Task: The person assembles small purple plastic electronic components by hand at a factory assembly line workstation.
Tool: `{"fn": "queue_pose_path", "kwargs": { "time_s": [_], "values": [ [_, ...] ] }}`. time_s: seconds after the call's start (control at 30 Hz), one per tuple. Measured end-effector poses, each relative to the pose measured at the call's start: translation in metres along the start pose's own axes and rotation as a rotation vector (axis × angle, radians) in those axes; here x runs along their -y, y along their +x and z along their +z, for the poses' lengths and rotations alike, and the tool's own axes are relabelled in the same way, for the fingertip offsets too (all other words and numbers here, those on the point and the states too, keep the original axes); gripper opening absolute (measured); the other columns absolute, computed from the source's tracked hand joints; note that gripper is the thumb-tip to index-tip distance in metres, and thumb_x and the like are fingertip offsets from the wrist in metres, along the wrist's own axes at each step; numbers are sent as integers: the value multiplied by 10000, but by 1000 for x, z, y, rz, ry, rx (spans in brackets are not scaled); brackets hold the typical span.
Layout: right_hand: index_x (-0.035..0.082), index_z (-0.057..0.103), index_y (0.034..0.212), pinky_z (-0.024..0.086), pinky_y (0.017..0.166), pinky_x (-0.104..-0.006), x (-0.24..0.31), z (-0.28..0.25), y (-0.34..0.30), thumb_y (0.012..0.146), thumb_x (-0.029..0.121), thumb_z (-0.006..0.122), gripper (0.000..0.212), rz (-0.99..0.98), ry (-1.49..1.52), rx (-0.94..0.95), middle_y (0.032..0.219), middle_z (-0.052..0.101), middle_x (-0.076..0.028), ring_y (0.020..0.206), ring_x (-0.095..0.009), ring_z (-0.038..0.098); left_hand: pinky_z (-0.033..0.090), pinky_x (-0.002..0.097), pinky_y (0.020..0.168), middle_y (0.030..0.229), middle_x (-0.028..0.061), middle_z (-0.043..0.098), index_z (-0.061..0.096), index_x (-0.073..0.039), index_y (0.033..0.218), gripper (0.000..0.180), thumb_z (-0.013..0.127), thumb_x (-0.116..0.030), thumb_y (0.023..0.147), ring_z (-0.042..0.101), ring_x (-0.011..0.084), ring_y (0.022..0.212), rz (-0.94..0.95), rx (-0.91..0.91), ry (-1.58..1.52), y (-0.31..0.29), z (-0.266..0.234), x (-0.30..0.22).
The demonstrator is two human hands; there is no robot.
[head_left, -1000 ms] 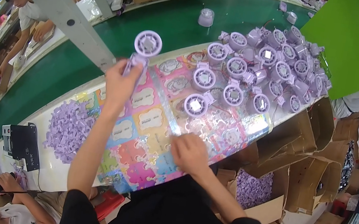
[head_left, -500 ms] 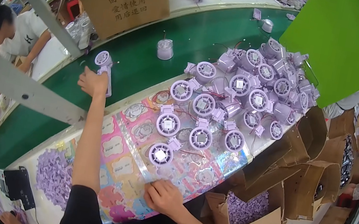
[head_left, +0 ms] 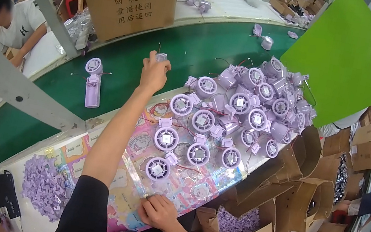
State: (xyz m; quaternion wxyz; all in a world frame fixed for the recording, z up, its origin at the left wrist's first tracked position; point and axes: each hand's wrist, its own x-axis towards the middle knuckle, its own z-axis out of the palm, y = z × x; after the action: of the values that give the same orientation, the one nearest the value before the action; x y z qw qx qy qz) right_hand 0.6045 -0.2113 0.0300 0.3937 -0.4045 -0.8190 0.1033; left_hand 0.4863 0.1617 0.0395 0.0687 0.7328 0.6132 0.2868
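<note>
Since the earlier frame, the left hand (head_left: 154, 73) has left the handled fan unit (head_left: 92, 94) and shifted to a cup-shaped housing (head_left: 161, 56) at upper centre-left, around which its fingers are closed; the fan unit now lies alone, left of the frame. Both items are on the smooth green belt (head_left: 119, 82) arcing across the upper frame. Below it stands the white bench (head_left: 37, 226), partly covered by a glossy patterned sheet (head_left: 192, 189). The right hand (head_left: 158, 212) rests curled at lower centre; whether it holds anything cannot be told. Right of centre is a pile of lilac housings (head_left: 241, 103), round-rimmed and spoked, with pale square centres. The cup-shaped housing, largely hidden by the fingers, is judged light, stiff and moderately slippery, its wall best held around the sides. At lower left lies a heap of small clips (head_left: 46, 188), angular and matt. Smallest are the thin wire leads (head_left: 159, 47), judged the fragile part and unsuitable to grip.
</note>
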Motion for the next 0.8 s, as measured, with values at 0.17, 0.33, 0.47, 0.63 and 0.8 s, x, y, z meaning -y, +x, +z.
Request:
{"fn": "queue_pose_path", "kwargs": {
  "time_s": [0.17,0.33,0.47,0.63,0.8],
  "values": [
    [57,607,712,468,535,-349,-1,1,1,682,52,741,138,16,-3,-35,686,541,-74,597,-247,574,479,515,930,1241,232,455,649,-201,1176,375,741,-142,816,506,450,1134,-35,-179,-169,-62,-65,-11],
    [56,615,741,475,551,-371,-1,-1,1,691,33,730,127,37,1,-75,677,552,-86,600,-268,580,520,445,837,1140,177,547,604,-182,1231,504,807,-188,770,600,378,998,-102,-325,-387,-183,-133,-33],
    [41,659,810,458,527,-339,0,-3,1,749,-5,714,94,174,176,-129,686,600,-75,568,-226,583,534,428,778,1032,184,670,617,-43,1240,542,799,-227,764,658,343,851,-91,-345,-489,-321,-159,-38],
    [-2,667,888,463,567,-311,46,-19,68,829,-37,672,68,101,304,-248,735,610,-109,602,-219,578,548,394,773,1012,193,684,653,-12,1178,514,784,-208,721,674,352,925,-174,-322,-612,-432,-173,-35],
    [35,644,1001,527,775,-410,83,55,138,823,115,717,208,-302,422,393,940,623,-136,893,-319,639,550,418,796,1124,172,643,671,-34,1176,532,831,-223,705,665,352,942,-74,-324,-447,-446,-160,-39]
  ]
}}
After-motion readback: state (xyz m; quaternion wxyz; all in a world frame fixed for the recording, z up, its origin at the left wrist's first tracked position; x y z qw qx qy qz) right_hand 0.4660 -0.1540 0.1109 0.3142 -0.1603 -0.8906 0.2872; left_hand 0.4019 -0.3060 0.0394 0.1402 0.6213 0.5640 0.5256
